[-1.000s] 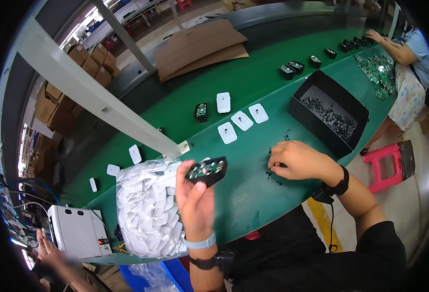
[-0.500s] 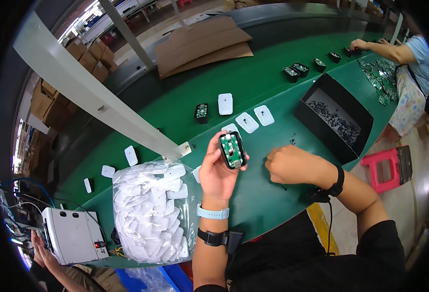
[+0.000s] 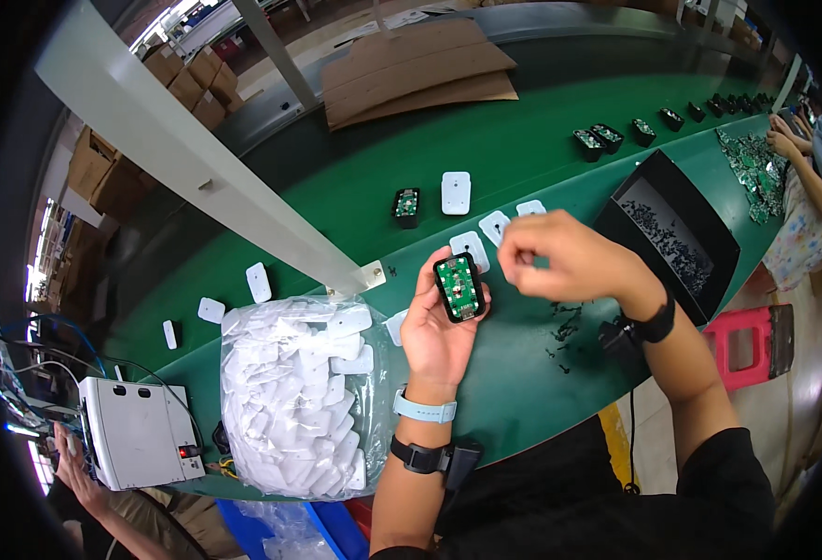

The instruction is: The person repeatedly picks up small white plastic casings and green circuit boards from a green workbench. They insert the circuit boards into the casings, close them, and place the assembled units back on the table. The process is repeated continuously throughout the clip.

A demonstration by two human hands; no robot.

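My left hand is wrapped around a small black case with a green circuit board in it, board side up. To the right of the case, above the table, hovers my right hand. Its fingers are drawn together in a pinch, and whatever may be between them is too small to make out. White plastic covers lie just beyond the case, one partly behind my right hand. Small black pieces are scattered on the green table below that hand.
An open black box of small black pieces stands at right. A clear bag of white covers lies at left beside a metal post. More board-filled cases sit on the green belt. A co-worker's hands are at far right.
My right hand has lifted from beside the scattered black pieces and come up and left, nearer the case. The left hand still holds the case. The whole view has shifted slightly.
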